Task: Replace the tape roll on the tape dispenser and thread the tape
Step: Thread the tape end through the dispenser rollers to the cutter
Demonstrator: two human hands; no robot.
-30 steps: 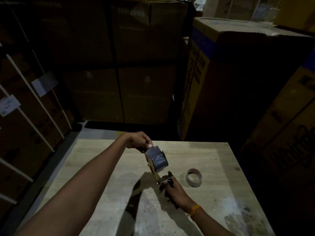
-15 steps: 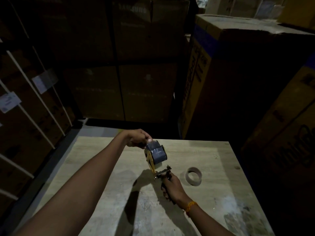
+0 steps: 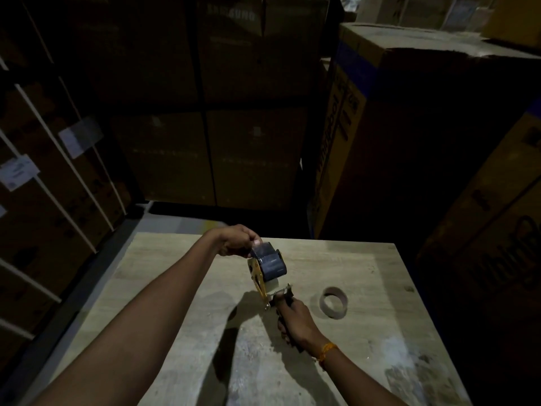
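Since the frame a second ago the yellow-framed metal tape dispenser [image 3: 265, 278] has been carried a little farther from the body, and the left hand [image 3: 238, 241] has drawn back toward its own side with a short strip of tape [image 3: 257, 249] pinched in its fingertips [image 3: 255, 244]. The right hand [image 3: 295, 319] is closed around the dispenser's black handle, holding the tool above the pale wooden table [image 3: 366, 265] with the dark, glossy roll of tape [image 3: 272, 266] mounted at the end away from that fist. The relation that matters: the free strip runs from the top of the roll toward the left fingers, while the serrated metal mouth [image 3: 282, 292] sits on the opposite side, between the roll and the right fist. The dispenser's long axis runs from handle to roll, away from the body. Threading likely means the left hand bringing the strip round toward that mouth. The empty brown cardboard core [image 3: 334, 305] lies on the table just beyond the right knuckles.
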